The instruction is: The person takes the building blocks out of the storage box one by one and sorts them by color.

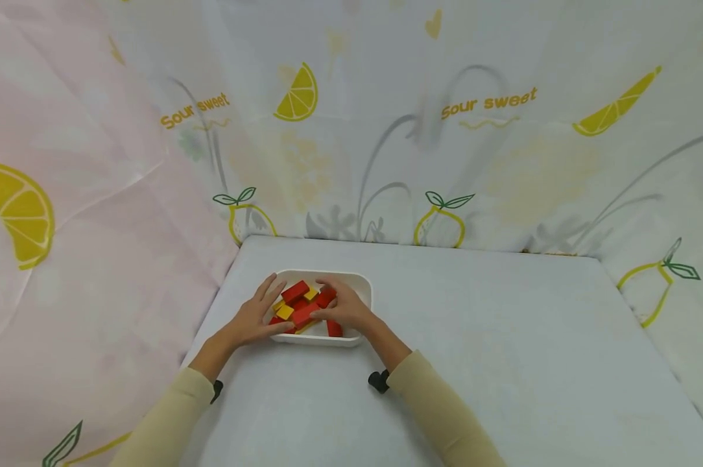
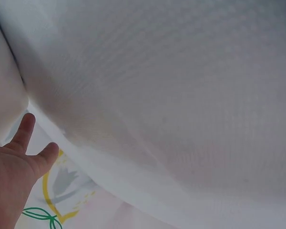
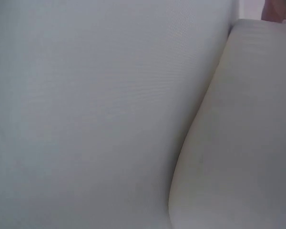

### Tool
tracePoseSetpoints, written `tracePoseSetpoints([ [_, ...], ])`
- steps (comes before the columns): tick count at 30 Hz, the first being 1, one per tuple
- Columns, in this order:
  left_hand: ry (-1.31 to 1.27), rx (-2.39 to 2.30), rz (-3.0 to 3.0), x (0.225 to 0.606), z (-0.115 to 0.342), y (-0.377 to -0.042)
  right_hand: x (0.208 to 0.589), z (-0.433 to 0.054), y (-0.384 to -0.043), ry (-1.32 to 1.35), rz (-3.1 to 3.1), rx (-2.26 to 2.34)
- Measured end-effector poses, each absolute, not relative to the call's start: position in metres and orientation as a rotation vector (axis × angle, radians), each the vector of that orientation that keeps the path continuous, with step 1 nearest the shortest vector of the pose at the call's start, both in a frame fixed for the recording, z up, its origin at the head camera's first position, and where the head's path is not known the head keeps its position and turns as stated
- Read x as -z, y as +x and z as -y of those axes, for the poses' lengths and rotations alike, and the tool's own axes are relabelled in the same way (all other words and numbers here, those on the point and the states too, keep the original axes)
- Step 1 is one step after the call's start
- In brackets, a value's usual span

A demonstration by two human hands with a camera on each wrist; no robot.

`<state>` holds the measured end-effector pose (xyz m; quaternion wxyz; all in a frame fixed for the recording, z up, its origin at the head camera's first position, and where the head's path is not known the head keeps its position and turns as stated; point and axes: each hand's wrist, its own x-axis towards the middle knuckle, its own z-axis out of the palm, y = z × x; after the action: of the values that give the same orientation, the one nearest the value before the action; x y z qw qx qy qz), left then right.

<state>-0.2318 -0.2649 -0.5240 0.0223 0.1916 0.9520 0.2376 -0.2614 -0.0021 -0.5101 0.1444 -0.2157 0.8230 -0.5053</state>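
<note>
A white tray (image 1: pixel 322 342) holds several red blocks (image 1: pixel 296 292) and yellow blocks (image 1: pixel 285 312). My left hand (image 1: pixel 257 318) is at its left side, fingers spread and thumb stretched over the near rim. In the left wrist view the same left hand (image 2: pixel 12 181) shows spread fingers beside the pale tray wall (image 2: pixel 5 90). From the right, my right hand (image 1: pixel 347 308) reaches over the tray with fingers and thumb curved apart. A red block (image 1: pixel 326 298) shows between them; no firm grip on it is visible. The tray's outer wall (image 3: pixel 238 124) fills the right wrist view's right side.
The tray stands on a white-covered table (image 1: pixel 474 363), near its left edge. Hanging cloth with lemon prints (image 1: pixel 351 130) encloses the back and sides. Dark wrist-worn devices (image 1: pixel 379 381) sit below the sleeves.
</note>
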Motion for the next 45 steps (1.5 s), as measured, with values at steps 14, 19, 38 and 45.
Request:
tracePoseSetpoints([
  [14,0.574,-0.729,-2.995,0.530,0.253,-0.232,0.517,0.009,-0.255,-0.788,-2.677,1.101],
  [19,0.581,-0.759,-3.010,0.527,0.257,-0.232,0.514,0.014,-0.258,-0.819,-2.693,1.061],
  [38,0.569,-0.797,-3.022,0.534,0.261,-0.223,0.518,0.021,-0.245,-0.799,-2.673,0.979],
  [45,0.578,-0.805,-3.033,0.533,0.260,-0.223,0.520,0.020,-0.248,-0.830,-2.704,0.962],
])
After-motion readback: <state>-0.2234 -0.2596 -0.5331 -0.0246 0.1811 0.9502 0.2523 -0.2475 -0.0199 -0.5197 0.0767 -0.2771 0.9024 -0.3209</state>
